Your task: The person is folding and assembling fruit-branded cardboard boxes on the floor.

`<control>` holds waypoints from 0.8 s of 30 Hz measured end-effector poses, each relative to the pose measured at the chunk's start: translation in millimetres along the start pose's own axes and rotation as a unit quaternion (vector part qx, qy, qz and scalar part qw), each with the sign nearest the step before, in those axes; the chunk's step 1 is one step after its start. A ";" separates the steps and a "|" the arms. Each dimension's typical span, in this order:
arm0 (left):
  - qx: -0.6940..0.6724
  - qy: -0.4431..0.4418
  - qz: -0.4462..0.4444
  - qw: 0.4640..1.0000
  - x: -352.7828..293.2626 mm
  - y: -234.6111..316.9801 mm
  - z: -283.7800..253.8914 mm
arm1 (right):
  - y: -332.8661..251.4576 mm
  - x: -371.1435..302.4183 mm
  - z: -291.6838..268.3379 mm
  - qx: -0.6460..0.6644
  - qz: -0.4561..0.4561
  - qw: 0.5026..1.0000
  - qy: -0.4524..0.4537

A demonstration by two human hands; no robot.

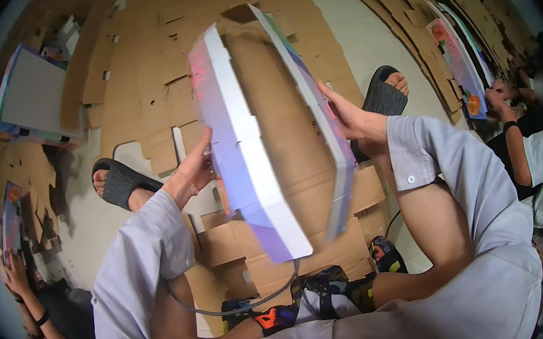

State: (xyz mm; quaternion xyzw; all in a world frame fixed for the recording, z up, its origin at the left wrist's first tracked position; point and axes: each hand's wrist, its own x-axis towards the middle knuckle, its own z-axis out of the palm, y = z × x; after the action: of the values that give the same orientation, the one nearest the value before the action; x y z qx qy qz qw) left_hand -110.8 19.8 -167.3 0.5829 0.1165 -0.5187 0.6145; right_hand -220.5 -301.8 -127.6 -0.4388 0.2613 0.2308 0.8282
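A long printed cardboard piece point(231, 127), purple and pink outside with white folded edges, is held up in front of me between my two hands. Its two long sides stand apart, and brown cardboard shows between them; I cannot tell whether that is its own inside or the sheets below. My left hand point(195, 164) grips the left side from outside, its fingers mostly hidden behind the panel. On the opposite side, my right hand point(348, 114) holds the outer face, thumb along the upper edge. The lower ends of the piece are slightly blurred.
Flattened brown cardboard sheets point(143, 63) cover the floor ahead. A printed box point(28, 91) stands at the far left, and stacked cardboard point(404, 38) lies at the right. People's hands hold similar printed pieces at both sides. A dark cable point(261, 303) curves near my legs.
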 end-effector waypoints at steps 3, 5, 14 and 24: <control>0.042 0.056 0.044 0.997 10.0 1.5 14.1 | 0.0 -3.1 5.3 0.024 0.009 1.000 0.007; 0.096 0.137 0.071 0.983 12.6 1.8 23.2 | 2.2 -2.7 7.9 0.039 0.034 0.998 -0.027; 0.164 0.141 0.123 0.968 5.6 14.5 -3.4 | 30.8 26.8 -1.1 0.006 0.034 0.998 -0.060; -0.158 -0.055 0.006 0.986 -3.9 5.8 -14.2 | 19.9 24.8 0.7 -0.215 0.098 0.971 0.045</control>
State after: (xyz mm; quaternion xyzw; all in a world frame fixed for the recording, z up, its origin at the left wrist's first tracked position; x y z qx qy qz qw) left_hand -101.4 32.4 -165.2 0.4494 0.1592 -0.5214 0.7077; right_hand -213.7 -287.3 -155.1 -0.5885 0.2846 0.3415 0.6753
